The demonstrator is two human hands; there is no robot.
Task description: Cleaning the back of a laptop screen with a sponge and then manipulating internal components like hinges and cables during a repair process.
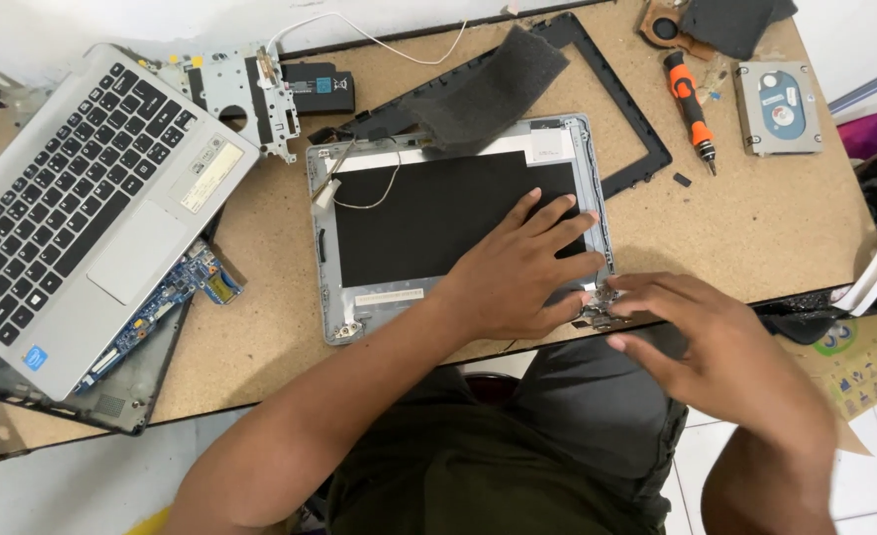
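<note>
Seen from above, we press our left hand (522,267) flat, fingers spread, on the black screen panel (428,223) lying in its silver lid (324,248) at the middle of the brown worktable (755,218). Our right hand (701,332) comes in from the lower right, its fingers curled around a small metal hinge (599,309) at the lid's lower right corner; how firmly it grips, we cannot tell. A grey foam pad (488,89) lies across the lid's top edge, over a black screen bezel (636,129) that frames the table behind it. At far left sits the silver keyboard deck (82,198) of a laptop, tilted, with a blue circuit board (176,292) showing beneath its lower edge. A perforated metal bracket (235,94) rests just beyond the keyboard. On the right, well apart from our hands, lie an orange-and-black screwdriver (691,109) and, beside it, a hard drive (778,107).
</note>
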